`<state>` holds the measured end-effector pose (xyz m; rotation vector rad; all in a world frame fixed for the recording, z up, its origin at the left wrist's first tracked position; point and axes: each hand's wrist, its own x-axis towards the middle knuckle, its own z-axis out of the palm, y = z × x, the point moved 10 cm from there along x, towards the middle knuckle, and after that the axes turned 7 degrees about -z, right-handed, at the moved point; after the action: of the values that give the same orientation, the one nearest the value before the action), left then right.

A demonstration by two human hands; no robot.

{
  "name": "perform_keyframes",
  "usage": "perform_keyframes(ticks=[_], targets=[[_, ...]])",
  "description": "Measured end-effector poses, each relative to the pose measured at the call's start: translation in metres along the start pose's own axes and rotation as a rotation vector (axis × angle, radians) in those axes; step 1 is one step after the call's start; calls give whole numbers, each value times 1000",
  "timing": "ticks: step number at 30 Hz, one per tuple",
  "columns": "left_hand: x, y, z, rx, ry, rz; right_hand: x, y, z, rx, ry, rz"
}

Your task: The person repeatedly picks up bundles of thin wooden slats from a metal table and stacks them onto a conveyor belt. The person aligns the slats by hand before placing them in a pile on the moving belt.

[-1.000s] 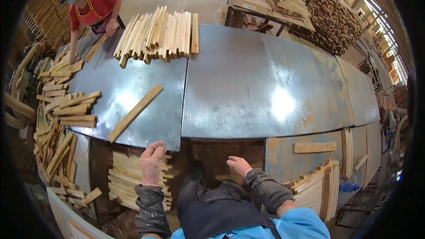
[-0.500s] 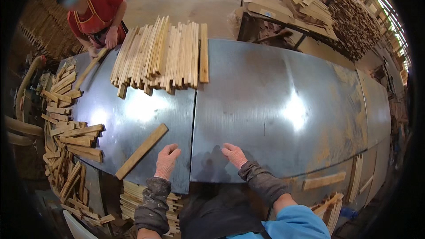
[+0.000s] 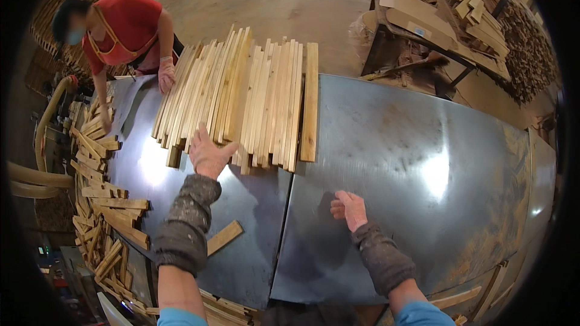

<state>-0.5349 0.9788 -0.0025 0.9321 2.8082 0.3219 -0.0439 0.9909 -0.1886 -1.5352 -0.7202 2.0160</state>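
My left hand (image 3: 209, 152), gloved and with its fingers spread, is at the near ends of a row of wooden strips (image 3: 226, 93) lying side by side on the metal tabletop (image 3: 374, 139). Its fingertips overlap the strip ends; I cannot tell whether they press on them. Over the bare metal to the right, my right hand (image 3: 349, 208) holds nothing, its fingers loosely bent and partly apart. One single slat (image 3: 309, 102) lies along the right side of the row. A loose slat (image 3: 224, 237) lies by my left forearm, which covers part of it.
A jumbled heap of short wood pieces (image 3: 124, 214) lines the left table edge. Across the table at far left, a co-worker in a red shirt (image 3: 130, 24) reaches toward the heap. A cluttered bench with cardboard (image 3: 417, 18) stands at the far right. A seam (image 3: 283, 223) divides the tabletop.
My left hand has reached forward from the near table edge to the strip row, fingers spreading. My right hand has moved slightly right. The view has shifted; the co-worker now leans over the heap.
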Motion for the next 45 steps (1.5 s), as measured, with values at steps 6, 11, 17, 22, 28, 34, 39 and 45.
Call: perform_keyframes(ticks=[6, 11, 17, 22, 28, 34, 39, 45], targets=[[102, 49, 25, 297, -154, -212, -2, -6, -5, -63, 62, 35], [128, 42, 54, 130, -258, -259, 1, 0, -5, -55, 88, 54], [103, 47, 38, -15, -143, -235, -8, -12, 3, -65, 90, 26], [-4, 26, 12, -101, -39, -12, -1, 4, 1, 34, 20, 11], [-218, 25, 0, -216, -88, 130, -78, -8, 67, -59, -66, -338], [-392, 35, 68, -136, -299, 334, -196, 30, 37, -563, 213, -369], [-484, 22, 99, -106, -497, 372, -249, 87, -25, -945, 265, -189], [-558, -30, 158, -354, -613, 464, -262, 143, -97, -815, 329, -173]])
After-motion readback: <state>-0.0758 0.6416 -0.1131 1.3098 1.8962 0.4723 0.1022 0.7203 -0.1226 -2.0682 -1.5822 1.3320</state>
